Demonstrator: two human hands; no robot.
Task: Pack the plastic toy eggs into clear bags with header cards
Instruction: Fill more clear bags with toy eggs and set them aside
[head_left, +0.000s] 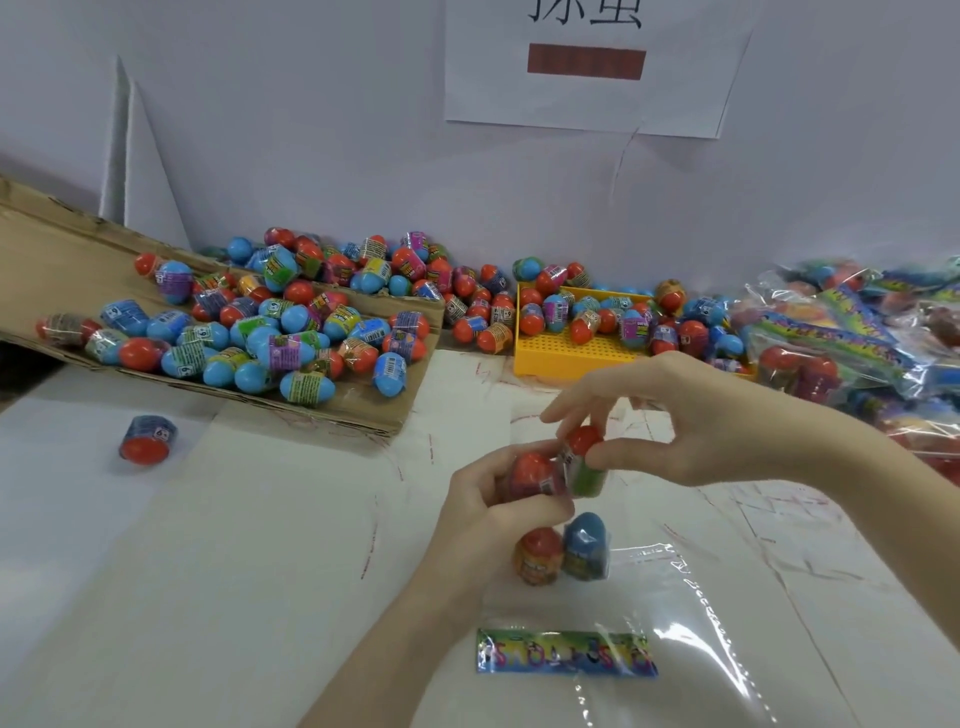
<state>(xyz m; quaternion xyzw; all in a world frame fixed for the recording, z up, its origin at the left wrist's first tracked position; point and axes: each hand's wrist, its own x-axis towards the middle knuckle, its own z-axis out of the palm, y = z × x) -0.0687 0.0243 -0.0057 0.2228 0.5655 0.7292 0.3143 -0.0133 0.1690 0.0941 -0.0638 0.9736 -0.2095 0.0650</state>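
Note:
A clear bag (670, 613) with a colourful header card (566, 652) lies on the white table in front of me. Inside it stand a red-topped egg (539, 555) and a blue egg (586, 545). My left hand (483, 499) grips a red egg (535, 474) at the bag's far end. My right hand (675, 415) pinches a red-and-green egg (586, 460) right beside it, the two eggs touching. Whether these two eggs are inside the bag's mouth I cannot tell.
A cardboard flap (363, 410) at left carries several loose eggs. More eggs pile along the wall and in a yellow tray (561, 353). Filled bags (857, 332) are heaped at right. One stray egg (148, 439) lies on the table at left.

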